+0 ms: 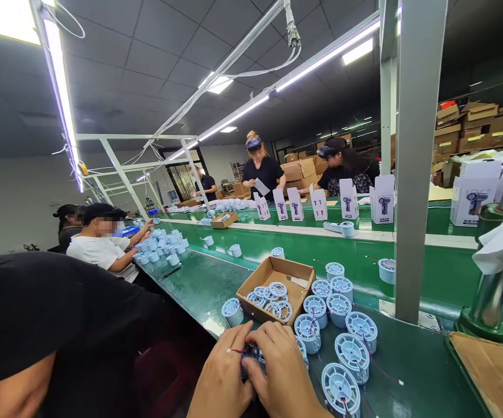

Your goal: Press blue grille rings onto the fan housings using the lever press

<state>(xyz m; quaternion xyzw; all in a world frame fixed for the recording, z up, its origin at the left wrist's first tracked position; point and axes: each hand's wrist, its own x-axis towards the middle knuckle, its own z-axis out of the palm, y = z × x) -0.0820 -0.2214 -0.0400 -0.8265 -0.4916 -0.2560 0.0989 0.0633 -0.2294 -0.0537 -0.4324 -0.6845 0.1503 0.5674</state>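
My left hand (221, 371) and my right hand (281, 368) are closed together at the bench's near edge, around a small dark part (252, 353) with thin red and dark wires. A white plug (228, 350) at a wire's end sticks out over my left fingers. Most of the part is hidden by my fingers, so its kind does not show. Right beside my right hand stand several light-blue round fan housings (340, 388) with spoked tops and thin wires. Just beyond my hands sits an open cardboard box (251, 281) holding loose light-blue spoked rings (272, 299).
A metal post (416, 174) rises at the right, near a green press stand (481, 325). Printed white boxes (382, 200) line the far side of the green conveyor (251, 247). Co-workers sit left, near a housing pile (162, 244), and across. A black-clad person (60, 313) is close at left.
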